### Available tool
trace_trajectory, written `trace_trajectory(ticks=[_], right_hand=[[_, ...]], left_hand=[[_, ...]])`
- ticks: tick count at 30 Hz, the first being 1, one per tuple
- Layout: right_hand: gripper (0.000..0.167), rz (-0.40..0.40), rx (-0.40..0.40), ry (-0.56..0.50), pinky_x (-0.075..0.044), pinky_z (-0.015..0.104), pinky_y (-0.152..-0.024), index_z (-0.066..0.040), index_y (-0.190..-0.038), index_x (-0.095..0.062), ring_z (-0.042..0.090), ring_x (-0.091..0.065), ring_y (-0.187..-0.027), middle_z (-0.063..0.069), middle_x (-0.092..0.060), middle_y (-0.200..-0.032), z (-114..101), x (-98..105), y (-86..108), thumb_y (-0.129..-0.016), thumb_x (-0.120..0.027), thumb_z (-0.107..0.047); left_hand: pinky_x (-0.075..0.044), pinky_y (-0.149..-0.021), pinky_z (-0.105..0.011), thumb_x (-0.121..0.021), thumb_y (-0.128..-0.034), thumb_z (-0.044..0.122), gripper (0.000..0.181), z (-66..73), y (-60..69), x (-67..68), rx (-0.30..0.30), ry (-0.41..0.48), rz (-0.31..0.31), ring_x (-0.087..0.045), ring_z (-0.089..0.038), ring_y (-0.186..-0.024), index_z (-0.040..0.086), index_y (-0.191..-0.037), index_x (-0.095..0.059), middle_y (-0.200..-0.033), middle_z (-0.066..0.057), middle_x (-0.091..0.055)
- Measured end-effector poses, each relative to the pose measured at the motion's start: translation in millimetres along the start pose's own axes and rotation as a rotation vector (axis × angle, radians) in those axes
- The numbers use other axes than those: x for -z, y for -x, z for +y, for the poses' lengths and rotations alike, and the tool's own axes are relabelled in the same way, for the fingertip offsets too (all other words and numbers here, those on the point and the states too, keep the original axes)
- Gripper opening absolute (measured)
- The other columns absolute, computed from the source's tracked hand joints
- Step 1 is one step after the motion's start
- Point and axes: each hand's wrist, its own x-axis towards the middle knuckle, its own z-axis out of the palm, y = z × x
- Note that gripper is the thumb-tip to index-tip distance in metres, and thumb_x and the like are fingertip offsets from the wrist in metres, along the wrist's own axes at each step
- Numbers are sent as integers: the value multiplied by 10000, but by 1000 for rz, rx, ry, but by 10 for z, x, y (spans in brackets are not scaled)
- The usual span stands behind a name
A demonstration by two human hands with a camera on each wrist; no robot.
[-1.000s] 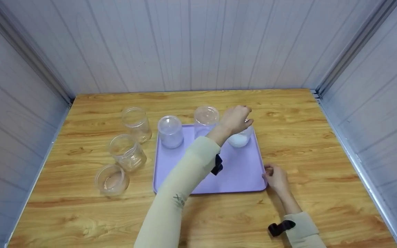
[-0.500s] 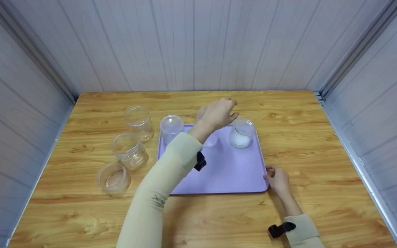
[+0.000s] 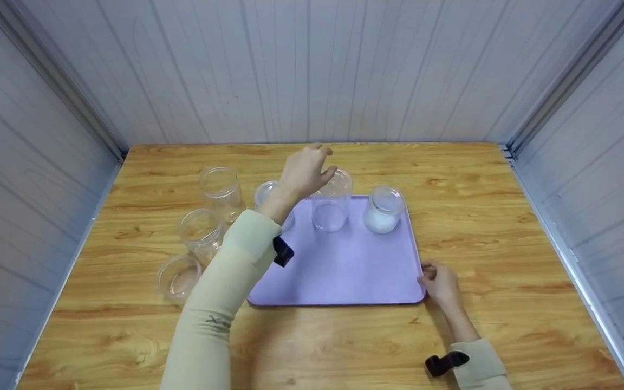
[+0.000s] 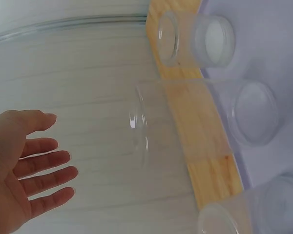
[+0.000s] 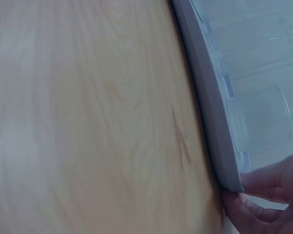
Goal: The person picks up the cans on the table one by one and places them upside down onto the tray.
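Note:
My left hand (image 3: 304, 170) is above the back of the purple tray (image 3: 339, 271), holding nothing. In the left wrist view, this hand (image 4: 31, 170) has its fingers spread and extended, apart from the jars. A tall clear jar (image 3: 333, 208) stands on the tray near it; a second clear jar (image 3: 265, 190) is partly hidden behind the forearm. At the tray's back right is a clear jar with white contents (image 3: 382, 214). My right hand (image 3: 441, 284) pinches the tray's right edge near the front corner, thumb and fingers meeting on the rim (image 5: 229, 170) in the right wrist view.
Left of the tray, several clear containers stand on the wooden table (image 3: 344, 346): a tall jar (image 3: 220, 187), a medium jar (image 3: 198, 225) and a low wide one (image 3: 177, 273). Panelled walls (image 3: 312, 70) enclose the table's back and sides.
My left hand has moved left, from above the jar with white contents, past the tall jar, toward the left jar. My right hand stays on the tray's edge.

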Motion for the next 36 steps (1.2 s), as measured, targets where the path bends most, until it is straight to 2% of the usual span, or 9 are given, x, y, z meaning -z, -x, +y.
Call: trace_trajectory(ticks=[8,18,24,30,33,36], right_hand=[[274,6,-6,0,-432,292,-576,81,-966,-605,184,-534,-636,86,-597,-674,17,10,15,-699,-659,48],[290,-27,-40,-59,-442,226,-545,99,-986,-601,167,-574,-651,168,-641,-767,62,35,-15,-714,-664,21],[326,-73,-127,-197,-481,219,-490,110,-1026,-583,110,-577,-611,161,-645,-771,92,53,-14,-719,-663,33],[345,-100,-150,-274,-506,248,-500,131,-1046,-560,127,-595,-616,164,-645,-777,109,58,-29,-725,-656,48],[354,-108,-175,-312,-510,250,-506,127,-1059,-557,124,-596,-615,148,-644,-774,119,54,-32,-727,-656,53],[381,-140,-196,-392,-517,265,-525,152,-1090,-521,126,-603,-635,163,-644,-808,129,50,-28,-738,-639,71]], left_hand=[[-481,-743,-403,-581,-842,246,366,-265,139,40,81,33,18,-571,-296,-945,-3,-1111,-576,-1118,-143,-563],[-478,-753,-426,-585,-840,223,370,-695,291,10,204,47,2,-552,-331,-977,-29,-1110,-562,-1139,-166,-552],[-458,-793,-424,-575,-832,192,389,-932,377,-45,280,61,-3,-518,-356,-1017,-69,-1119,-540,-1141,-198,-534],[-457,-801,-424,-590,-825,209,448,-1118,455,-56,355,47,0,-512,-380,-1008,-84,-1152,-502,-1141,-234,-514],[-422,-852,-445,-591,-826,241,497,-1196,492,-48,387,27,-4,-451,-392,-1073,-78,-1189,-475,-1177,-247,-476],[-370,-890,-486,-580,-832,343,590,-1283,541,-39,444,-27,-42,-375,-392,-1136,-37,-1256,-424,-1252,-240,-407]])
